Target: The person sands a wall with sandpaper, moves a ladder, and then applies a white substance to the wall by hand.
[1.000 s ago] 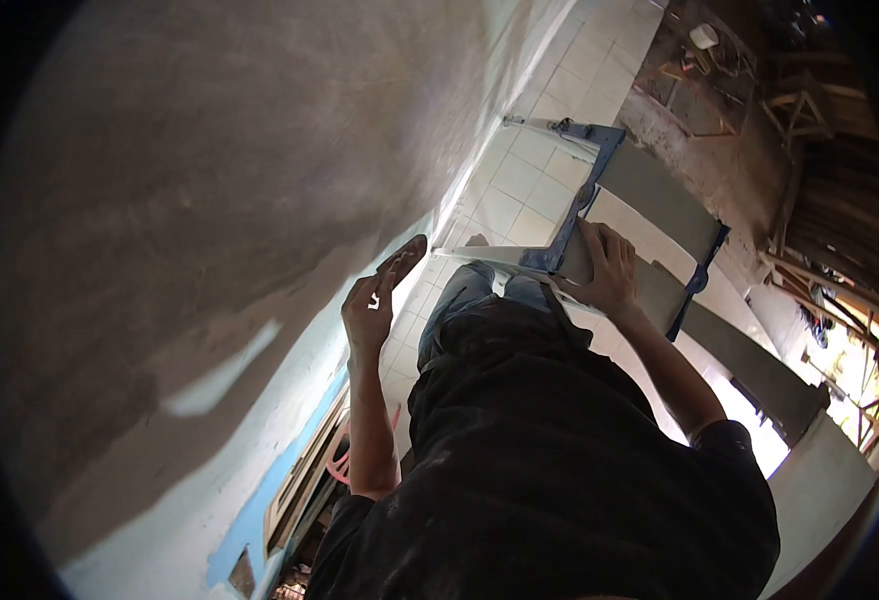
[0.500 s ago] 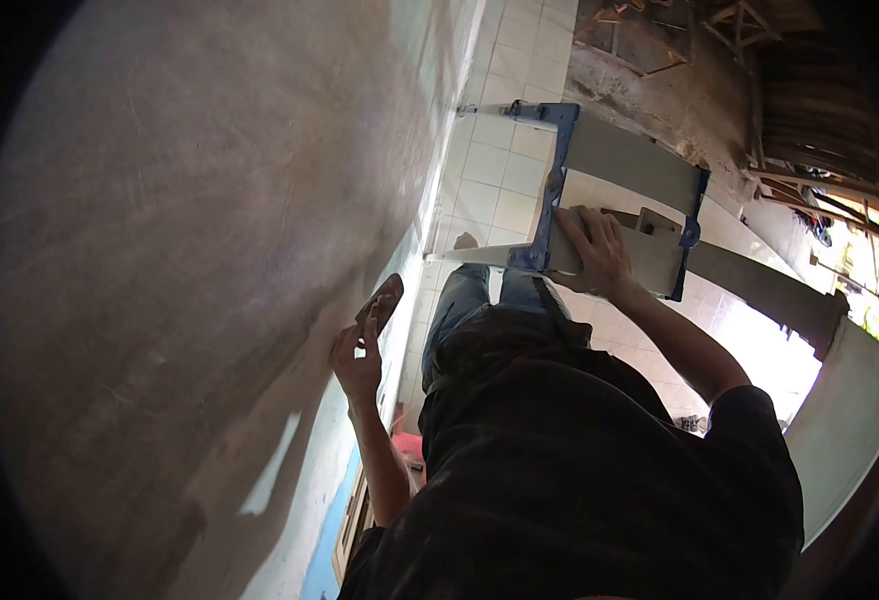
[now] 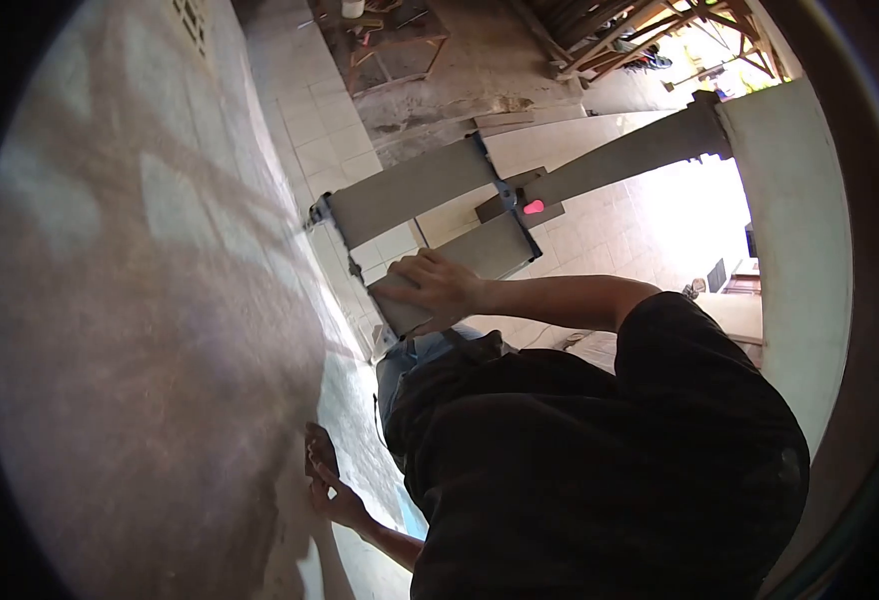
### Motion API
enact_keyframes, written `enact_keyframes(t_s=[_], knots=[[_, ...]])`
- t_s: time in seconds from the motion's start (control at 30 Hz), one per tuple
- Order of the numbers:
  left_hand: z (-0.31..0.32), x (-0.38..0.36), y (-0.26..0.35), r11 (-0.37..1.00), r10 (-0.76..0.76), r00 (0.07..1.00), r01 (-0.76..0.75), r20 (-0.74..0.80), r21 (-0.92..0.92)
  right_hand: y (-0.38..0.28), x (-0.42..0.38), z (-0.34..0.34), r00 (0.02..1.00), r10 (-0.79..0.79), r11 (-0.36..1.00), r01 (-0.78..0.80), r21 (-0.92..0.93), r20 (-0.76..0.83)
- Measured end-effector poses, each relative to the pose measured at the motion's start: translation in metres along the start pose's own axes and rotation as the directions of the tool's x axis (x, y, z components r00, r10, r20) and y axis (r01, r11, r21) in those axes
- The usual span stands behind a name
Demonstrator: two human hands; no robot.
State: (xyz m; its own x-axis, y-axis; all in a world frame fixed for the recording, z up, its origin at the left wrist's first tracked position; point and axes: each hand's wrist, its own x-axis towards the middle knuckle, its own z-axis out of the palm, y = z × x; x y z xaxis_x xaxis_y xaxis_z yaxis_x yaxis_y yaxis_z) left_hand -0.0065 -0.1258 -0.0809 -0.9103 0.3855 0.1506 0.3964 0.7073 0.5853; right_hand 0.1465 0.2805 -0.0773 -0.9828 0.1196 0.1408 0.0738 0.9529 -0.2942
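Observation:
My left hand is at the lower left with its fingers closed around a flat, dark brown pad. The pad lies right at the surface of the grey, patchy wall. My right hand is on the near grey step of a stepladder, its fingers bent over the step's edge. That ladder stands close in front of my body, with dark blue fittings at the ends of its steps.
Pale floor tiles run along the foot of the wall. A small pink item shows beside the ladder's middle. A wooden frame is at the back, with stacked timber beyond. On the right rises a pale curved panel.
My view has swung to the right. My left hand and the pad have moved lower along the wall. My right hand stays on the ladder step.

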Motion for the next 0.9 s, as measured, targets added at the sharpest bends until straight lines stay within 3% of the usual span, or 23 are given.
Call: enact_keyframes(t_s=[0.2, 0.33, 0.43, 0.53, 0.67, 0.8, 0.9], knots=[[-0.005, -0.001, -0.003, 0.996, -0.003, 0.997, -0.004, 0.081, 0.091, -0.001, -0.002, 0.0, 1.0, 0.011, 1.0, -0.011, -0.012, -0.026], [-0.005, -0.001, -0.001, 0.996, -0.077, 0.995, 0.074, 0.068, 0.05, -0.001, -0.001, -0.001, 1.0, 0.021, 1.0, -0.021, 0.008, -0.008], [-0.012, -0.002, -0.017, 0.99, -0.098, 0.966, 0.069, 0.24, 0.127, -0.002, 0.0, -0.005, 1.0, 0.029, 0.999, -0.029, 0.025, 0.004], [-0.015, -0.001, -0.019, 0.989, -0.084, 0.953, 0.044, 0.291, 0.142, -0.003, -0.001, -0.003, 1.0, 0.028, 0.999, -0.028, 0.041, -0.001], [-0.01, -0.006, -0.017, 0.998, 0.014, 0.987, -0.024, 0.159, 0.057, -0.003, -0.001, -0.005, 1.0, 0.028, 1.0, -0.028, 0.008, 0.006], [-0.011, 0.0, -0.017, 0.995, 0.072, 0.981, -0.083, 0.18, 0.05, -0.001, 0.0, -0.001, 0.999, 0.035, 0.999, -0.035, 0.009, 0.016], [-0.015, -0.001, -0.015, 0.997, 0.03, 0.974, -0.044, 0.224, 0.056, -0.002, -0.001, 0.001, 1.0, 0.026, 0.999, -0.025, -0.022, 0.01]])
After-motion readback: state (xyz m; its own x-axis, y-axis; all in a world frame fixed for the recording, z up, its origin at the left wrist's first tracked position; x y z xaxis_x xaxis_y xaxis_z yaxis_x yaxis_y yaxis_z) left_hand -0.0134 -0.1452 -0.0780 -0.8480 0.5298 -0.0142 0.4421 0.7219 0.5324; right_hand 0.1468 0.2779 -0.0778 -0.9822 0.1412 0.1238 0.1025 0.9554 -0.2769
